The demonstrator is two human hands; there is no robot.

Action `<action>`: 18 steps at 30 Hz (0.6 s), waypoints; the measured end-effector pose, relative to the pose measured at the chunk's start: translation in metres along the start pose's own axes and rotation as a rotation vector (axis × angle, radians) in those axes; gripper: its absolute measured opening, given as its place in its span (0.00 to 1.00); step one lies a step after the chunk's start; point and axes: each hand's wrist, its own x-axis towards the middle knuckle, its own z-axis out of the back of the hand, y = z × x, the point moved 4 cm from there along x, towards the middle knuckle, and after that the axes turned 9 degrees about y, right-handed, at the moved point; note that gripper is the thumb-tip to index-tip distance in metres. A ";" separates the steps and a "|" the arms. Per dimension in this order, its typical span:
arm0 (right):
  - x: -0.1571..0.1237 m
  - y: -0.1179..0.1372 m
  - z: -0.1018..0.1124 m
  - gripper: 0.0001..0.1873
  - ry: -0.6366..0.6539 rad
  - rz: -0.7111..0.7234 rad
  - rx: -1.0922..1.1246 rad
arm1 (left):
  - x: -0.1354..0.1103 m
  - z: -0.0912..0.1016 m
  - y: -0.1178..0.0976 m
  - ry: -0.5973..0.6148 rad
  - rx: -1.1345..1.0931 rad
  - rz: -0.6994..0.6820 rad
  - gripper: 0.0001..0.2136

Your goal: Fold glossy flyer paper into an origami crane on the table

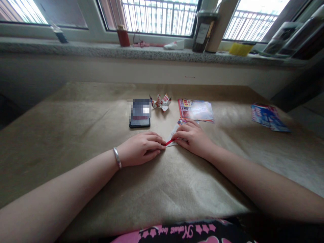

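A small printed sheet of paper (174, 130), white with a red folded edge, lies on the table between my hands. My left hand (143, 147), with a silver bangle (117, 158) at the wrist, holds the sheet's near left corner with its fingertips close together. Bent over the red edge, the fingers of my right hand (191, 137) pinch the paper and cover much of it. Just beyond lie folded paper cranes (161, 102), printed white and red. Left of them is a phone (140, 122), its screen partly blurred out.
A stack of colourful flyers (196, 110) lies beyond my right hand, and more blue flyers (269, 117) are at the table's right. Along the windowsill (96, 50) stand a red container (123, 36), a dark lidded jar (204, 32) and a yellow item (241, 49).
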 end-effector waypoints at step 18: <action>-0.008 0.021 0.009 0.13 0.037 0.167 -0.104 | -0.002 -0.006 0.003 0.075 0.029 0.051 0.19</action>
